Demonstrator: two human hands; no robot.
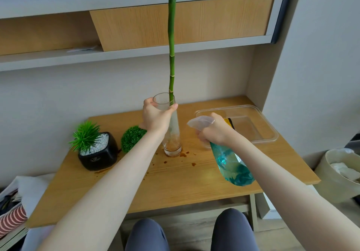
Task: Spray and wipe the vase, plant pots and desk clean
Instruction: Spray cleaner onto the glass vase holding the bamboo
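Head view: the glass vase [174, 134] stands upright on the desk [175, 180], long axis vertical, left hand [155, 117] gripping its rim, while the right hand [213, 132] grips a tilted spray bottle [231, 165], nozzle pointing left toward the vase.

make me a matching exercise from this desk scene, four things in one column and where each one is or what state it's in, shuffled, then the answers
Things
1. glass vase
2. spray bottle
3. black plant pot
4. clear plastic tray

Places or states
A. at the far right of the desk, a yellow and black item lying in it
B. gripped near the rim by the left hand, a green stalk standing in it
C. at the left of the desk, white pebbles on top
D. held above the desk in the right hand, blue-green liquid inside

Pairs: 1-B, 2-D, 3-C, 4-A
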